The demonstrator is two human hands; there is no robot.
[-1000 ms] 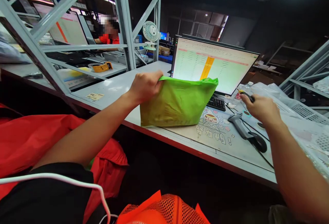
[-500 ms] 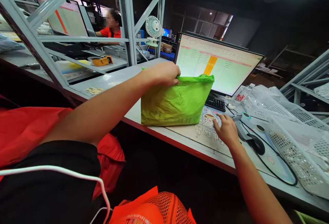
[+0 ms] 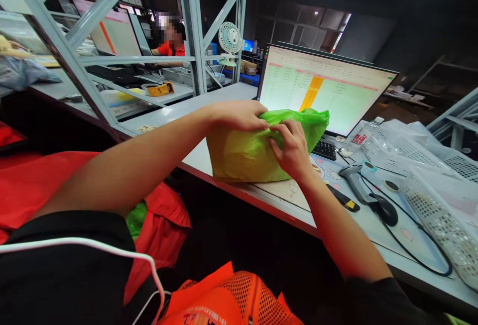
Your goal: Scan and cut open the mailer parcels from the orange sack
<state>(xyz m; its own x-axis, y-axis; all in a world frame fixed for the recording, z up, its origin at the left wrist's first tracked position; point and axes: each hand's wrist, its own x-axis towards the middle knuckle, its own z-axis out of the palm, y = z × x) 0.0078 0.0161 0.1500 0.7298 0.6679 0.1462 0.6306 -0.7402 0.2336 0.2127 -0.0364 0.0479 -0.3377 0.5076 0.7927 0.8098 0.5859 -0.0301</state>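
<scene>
A full green plastic bag (image 3: 242,158) stands on the desk, in front of the monitor (image 3: 332,88). My left hand (image 3: 241,115) grips its top edge from the left, fingers closed on the plastic. Close beside it, my right hand (image 3: 293,148) pinches the bag's upper part with bent fingers. The bag's top right corner puffs up beyond my fingers. Right of my right wrist lies a black and yellow box cutter (image 3: 345,199), partly covered by the forearm.
A grey barcode scanner (image 3: 356,183) with a cable and a black mouse (image 3: 386,210) lie to the right. Farther right are white perforated baskets (image 3: 433,205) and a plastic bottle (image 3: 368,133). Metal shelf posts (image 3: 194,31) rise at left; behind them a person (image 3: 174,41) sits.
My right hand has moved left and up from the desk mat onto the bag's top. The box cutter now shows on the desk. My left hand still holds the bag.
</scene>
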